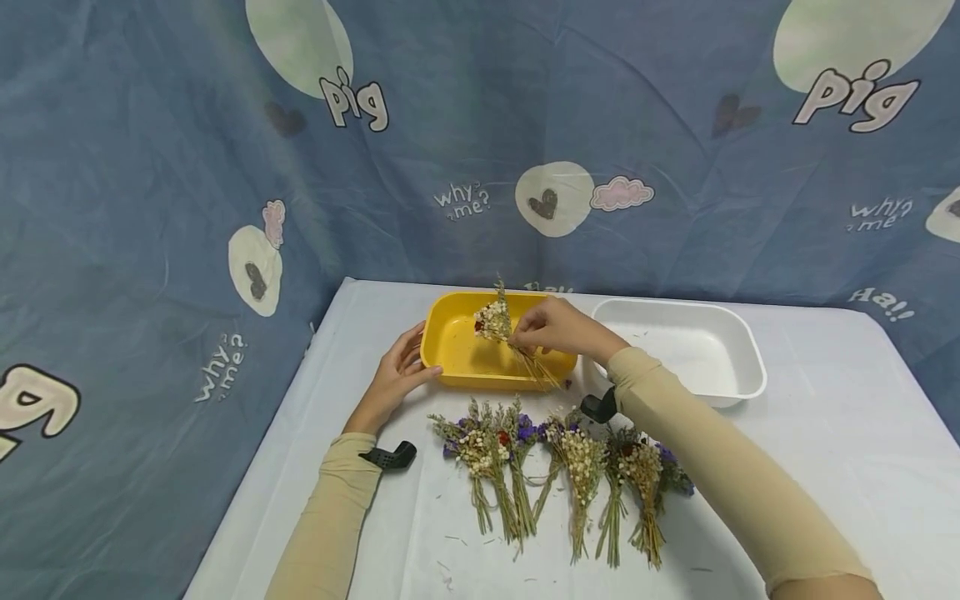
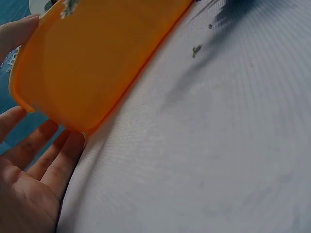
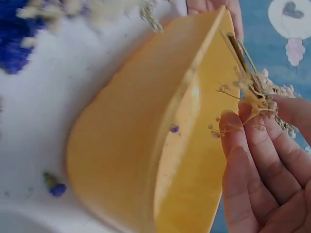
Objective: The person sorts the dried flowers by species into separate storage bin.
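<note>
In the head view, my right hand (image 1: 551, 327) is over the yellow basin (image 1: 457, 381), pinching a small bunch of dried flowers (image 1: 492, 321) by its stems. The bunch has cream blossoms, a dark red bloom and a green sprig; it tilts with its heads up and to the left. The right wrist view shows thumb and fingertips of the right hand (image 3: 267, 165) meeting at the dried bunch (image 3: 262, 94). My left hand (image 1: 396, 371) rests against the basin's left end. Its fingers are nearly straight against the outer wall, with the thumb at the rim, in the left wrist view.
A white basin (image 1: 678, 346) stands to the right of the yellow one. Several dried flower bunches (image 1: 581, 467) lie in a row in front, stems toward me. Bits of stem and petal are scattered on the white tablecloth (image 1: 420, 542). A printed blue curtain (image 1: 420, 125) hangs behind.
</note>
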`<state>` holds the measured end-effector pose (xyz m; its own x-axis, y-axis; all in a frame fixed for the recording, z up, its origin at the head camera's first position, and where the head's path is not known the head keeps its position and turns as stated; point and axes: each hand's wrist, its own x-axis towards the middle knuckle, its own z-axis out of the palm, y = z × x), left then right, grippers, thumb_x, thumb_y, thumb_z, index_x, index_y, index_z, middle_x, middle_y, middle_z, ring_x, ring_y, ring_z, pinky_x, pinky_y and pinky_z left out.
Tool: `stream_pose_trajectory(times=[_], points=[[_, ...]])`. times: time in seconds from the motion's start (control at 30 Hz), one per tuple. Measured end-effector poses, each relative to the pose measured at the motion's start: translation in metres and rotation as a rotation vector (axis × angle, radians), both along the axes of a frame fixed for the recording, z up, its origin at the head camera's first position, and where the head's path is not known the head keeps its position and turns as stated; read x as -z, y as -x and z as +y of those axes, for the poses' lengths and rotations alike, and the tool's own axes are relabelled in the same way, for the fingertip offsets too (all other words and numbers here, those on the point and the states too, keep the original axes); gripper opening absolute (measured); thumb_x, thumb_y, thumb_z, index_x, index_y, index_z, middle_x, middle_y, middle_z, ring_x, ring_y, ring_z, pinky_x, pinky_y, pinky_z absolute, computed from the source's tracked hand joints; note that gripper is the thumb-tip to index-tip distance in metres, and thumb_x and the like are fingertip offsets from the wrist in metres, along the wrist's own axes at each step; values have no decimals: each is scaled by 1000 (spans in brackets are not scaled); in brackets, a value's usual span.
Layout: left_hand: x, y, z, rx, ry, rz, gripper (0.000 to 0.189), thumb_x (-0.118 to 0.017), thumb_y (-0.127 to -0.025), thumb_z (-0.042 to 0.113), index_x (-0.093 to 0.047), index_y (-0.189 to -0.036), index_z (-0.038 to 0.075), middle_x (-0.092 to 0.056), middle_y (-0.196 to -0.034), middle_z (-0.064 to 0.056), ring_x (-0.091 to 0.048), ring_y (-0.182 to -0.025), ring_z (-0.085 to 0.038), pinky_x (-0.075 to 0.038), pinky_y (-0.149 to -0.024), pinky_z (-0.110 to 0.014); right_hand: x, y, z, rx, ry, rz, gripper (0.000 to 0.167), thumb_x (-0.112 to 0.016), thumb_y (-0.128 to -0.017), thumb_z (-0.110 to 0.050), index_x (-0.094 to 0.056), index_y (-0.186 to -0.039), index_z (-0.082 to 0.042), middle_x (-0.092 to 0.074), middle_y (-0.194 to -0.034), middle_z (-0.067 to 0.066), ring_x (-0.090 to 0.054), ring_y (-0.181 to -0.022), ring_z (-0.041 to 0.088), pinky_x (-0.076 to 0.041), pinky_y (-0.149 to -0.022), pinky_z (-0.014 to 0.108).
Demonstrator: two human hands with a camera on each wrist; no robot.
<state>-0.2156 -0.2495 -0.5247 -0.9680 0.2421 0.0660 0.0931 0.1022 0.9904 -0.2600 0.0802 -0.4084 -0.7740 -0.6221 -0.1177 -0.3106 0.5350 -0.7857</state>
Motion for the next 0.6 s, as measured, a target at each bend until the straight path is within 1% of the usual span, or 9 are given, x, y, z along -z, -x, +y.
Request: stream_pose_trajectory(times=[0.13,0.3,0.5,0.6], points=[[-1,-2,0,0,-4,-6,84,-79,-92,14,-34,-161,31,-44,-160,-7,-44,-149,-28,-50,-112,-20,4,10,-12,-13,0,1,21,-69,-101,-24,-79,-90,-9,-73,-78,5,-70,-79,22,-65,-73,37],[0,-1,1,5,-11,-7,84,-79,-93,13,-33,-162,28,-43,-161,-9,-42,-150,-31,-49,-112,-20,8,18,-25,-27,-24,9,21,-69,-101,-23,-79,-92,-6,-73,-78,6,-71,-81,28,-65,-77,44],[0,-1,1,-1,-10,-14,85,-79,-92,14,-33,-162,30,-41,-163,-6,-41,-151,-29,-49,-112,-19,9,27,-37,-48,-81,-8,20,-69,-100,-20,-79,-91,-4,-73,-77,5,-71,-80,30,-65,-76,39],[-1,-1,1,-4,-9,-13,85,-79,-92,13,-33,-162,30,-41,-163,-6,-41,-151,-29,-49,-112,-19,11,32,-42,-41,-98,-17,19,-71,-99,-20,-80,-90,-6,-73,-76,3,-69,-75,26,-64,-73,36]])
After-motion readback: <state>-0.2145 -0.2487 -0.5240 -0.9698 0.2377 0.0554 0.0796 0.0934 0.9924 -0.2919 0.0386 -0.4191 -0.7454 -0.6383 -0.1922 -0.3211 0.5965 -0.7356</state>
